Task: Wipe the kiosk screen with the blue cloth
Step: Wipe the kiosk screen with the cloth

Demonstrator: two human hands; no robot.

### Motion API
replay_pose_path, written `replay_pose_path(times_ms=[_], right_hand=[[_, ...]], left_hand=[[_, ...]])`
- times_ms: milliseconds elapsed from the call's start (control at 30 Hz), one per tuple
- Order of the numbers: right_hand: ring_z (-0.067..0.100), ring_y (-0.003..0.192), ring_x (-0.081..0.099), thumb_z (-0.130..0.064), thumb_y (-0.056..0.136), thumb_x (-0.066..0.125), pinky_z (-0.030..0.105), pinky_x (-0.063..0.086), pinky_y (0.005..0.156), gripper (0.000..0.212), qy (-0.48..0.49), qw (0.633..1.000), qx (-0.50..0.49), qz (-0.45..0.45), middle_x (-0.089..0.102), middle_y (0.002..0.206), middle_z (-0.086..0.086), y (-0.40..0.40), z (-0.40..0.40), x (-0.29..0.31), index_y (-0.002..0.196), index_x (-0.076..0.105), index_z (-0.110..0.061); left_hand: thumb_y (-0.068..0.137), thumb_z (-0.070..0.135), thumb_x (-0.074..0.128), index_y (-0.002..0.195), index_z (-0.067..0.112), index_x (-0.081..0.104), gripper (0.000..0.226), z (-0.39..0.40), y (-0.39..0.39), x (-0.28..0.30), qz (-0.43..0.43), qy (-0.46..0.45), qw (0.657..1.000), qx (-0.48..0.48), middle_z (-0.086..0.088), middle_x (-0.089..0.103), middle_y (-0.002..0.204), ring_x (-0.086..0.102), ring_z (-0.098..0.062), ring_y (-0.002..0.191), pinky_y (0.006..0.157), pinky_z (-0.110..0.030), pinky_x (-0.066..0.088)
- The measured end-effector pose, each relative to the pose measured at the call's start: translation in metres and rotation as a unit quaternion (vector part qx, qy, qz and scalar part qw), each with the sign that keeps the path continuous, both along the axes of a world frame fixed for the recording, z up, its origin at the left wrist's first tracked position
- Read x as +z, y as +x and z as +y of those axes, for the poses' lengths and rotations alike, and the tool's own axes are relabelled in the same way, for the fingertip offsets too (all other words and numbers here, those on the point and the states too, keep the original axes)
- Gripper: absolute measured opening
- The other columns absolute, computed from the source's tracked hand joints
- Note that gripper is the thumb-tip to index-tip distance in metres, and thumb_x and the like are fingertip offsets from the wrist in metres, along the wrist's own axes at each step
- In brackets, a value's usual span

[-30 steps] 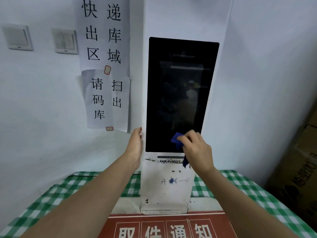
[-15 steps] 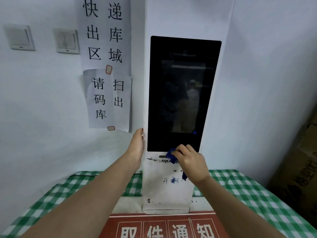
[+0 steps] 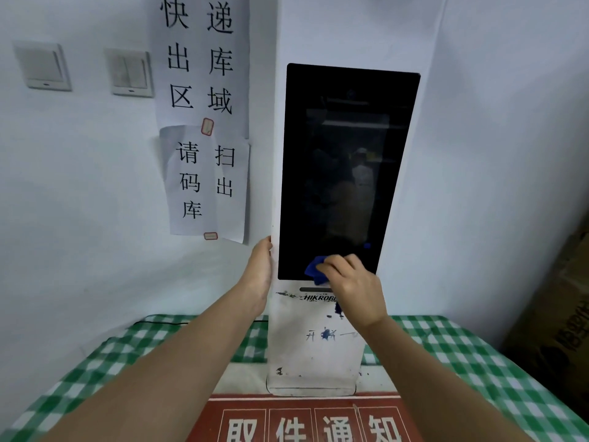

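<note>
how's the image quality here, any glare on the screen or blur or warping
Head view: the dark kiosk screen mirrors the room faintly, with no harsh glare; wide-angle warping bows the kiosk's edges; the checked tablecloth smears toward the corners; light is soft and even.

From my remote feed: black kiosk screen on a white housing, blue cloth at its six o'clock edge, green-and-white checked surface, red sign with white characters.

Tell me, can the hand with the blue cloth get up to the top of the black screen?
Probably yes. The right hand holds the blue cloth at the bottom edge of the kiosk screen, and nothing covers the glass above it, though it is a long stretch upward.
</note>
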State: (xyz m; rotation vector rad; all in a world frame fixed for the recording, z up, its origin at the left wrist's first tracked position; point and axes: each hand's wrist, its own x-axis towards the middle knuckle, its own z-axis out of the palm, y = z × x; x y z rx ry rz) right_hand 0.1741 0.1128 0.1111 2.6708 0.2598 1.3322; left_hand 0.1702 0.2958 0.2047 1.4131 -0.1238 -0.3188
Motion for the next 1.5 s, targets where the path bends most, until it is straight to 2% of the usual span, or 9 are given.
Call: replay_pose_path(times_ms=[233,333,467,667,867,1067,1167,1300,1500], right_hand=[[0.018,0.071,0.054,0.002,0.055,0.084,0.022,0.036,0.034,0.044,-0.009,0.997,0.011,0.072,0.063,0.089,-0.005,-0.012,-0.003,-0.003,0.093,0.072,-0.017],[0.019,0.074,0.054,-0.003,0.064,0.078,0.026,0.041,0.038,0.035,0.036,0.999,0.021,0.005,0.063,0.092,-0.004,-0.012,0.003,0.030,0.095,0.071,-0.019],[0.022,0.080,0.055,-0.001,0.070,0.072,0.028,0.044,0.039,0.037,0.098,0.993,0.005,-0.072,0.064,0.098,0.000,0.001,0.015,0.055,0.103,0.070,-0.015],[0.019,0.082,0.053,0.008,0.035,0.083,0.025,0.044,0.039,0.074,0.006,0.999,0.017,0.043,0.064,0.101,-0.004,0.000,0.012,0.004,0.105,0.070,-0.013],[0.020,0.074,0.057,0.006,0.047,0.085,0.022,0.039,0.036,0.055,-0.023,0.995,0.031,0.095,0.065,0.091,-0.004,-0.011,0.004,-0.014,0.096,0.072,-0.015],[0.019,0.082,0.054,0.000,0.066,0.076,0.025,0.043,0.041,0.045,0.031,0.999,0.025,-0.008,0.064,0.099,-0.002,-0.011,0.014,0.032,0.107,0.070,-0.016],[0.021,0.083,0.056,0.000,0.064,0.078,0.026,0.046,0.041,0.047,0.063,0.997,-0.009,-0.034,0.065,0.101,-0.002,-0.005,0.016,0.039,0.108,0.070,-0.016],[0.021,0.081,0.056,0.008,0.041,0.083,0.025,0.045,0.039,0.070,0.035,0.999,0.001,0.022,0.066,0.101,-0.003,-0.003,0.014,0.008,0.106,0.070,-0.013],[0.018,0.076,0.055,-0.006,0.039,0.092,0.024,0.043,0.035,0.062,-0.013,0.989,0.019,0.145,0.064,0.091,-0.005,-0.013,0.004,-0.030,0.096,0.073,-0.018]], left_hand=[[0.102,0.030,0.024,0.071,0.028,0.046,0.038,0.002,-0.003,0.001,0.017,-0.004,1.000,-0.004,0.015,0.059,0.044,0.057,0.002,0.041,0.029,-0.008,0.037],[0.102,0.030,0.023,0.073,0.030,0.045,0.037,0.000,-0.002,0.002,0.018,0.003,1.000,0.011,0.010,0.048,0.072,0.045,-0.003,0.063,0.050,-0.019,0.034],[0.102,0.031,0.022,0.072,0.030,0.044,0.037,-0.001,0.000,0.000,0.013,0.006,1.000,0.011,0.010,0.046,0.074,0.043,-0.003,0.064,0.053,-0.020,0.029],[0.101,0.033,0.023,0.075,0.034,0.046,0.036,0.000,0.005,-0.002,0.007,0.006,1.000,0.012,0.013,0.048,0.078,0.045,-0.001,0.069,0.056,-0.019,0.030],[0.102,0.033,0.021,0.077,0.035,0.046,0.035,0.002,0.010,-0.009,-0.001,0.019,1.000,0.006,0.014,0.047,0.077,0.043,-0.001,0.069,0.065,-0.024,0.034],[0.102,0.032,0.019,0.112,0.028,0.044,0.027,0.000,0.011,-0.008,0.011,0.013,1.000,0.002,0.011,0.051,0.087,0.047,-0.004,0.079,0.074,-0.024,0.035],[0.102,0.032,0.020,0.109,0.029,0.042,0.023,-0.001,0.010,-0.008,0.017,0.012,1.000,-0.004,0.013,0.048,0.080,0.045,-0.002,0.070,0.060,-0.021,0.034],[0.102,0.033,0.021,0.106,0.028,0.044,0.024,0.000,0.014,-0.009,0.018,0.010,1.000,-0.007,0.010,0.052,0.086,0.044,-0.001,0.070,0.070,-0.019,0.035],[0.102,0.033,0.019,0.123,0.032,0.045,0.033,0.001,0.019,-0.017,0.012,0.007,1.000,-0.008,0.009,0.054,0.105,0.049,-0.008,0.083,0.090,-0.030,0.028]])
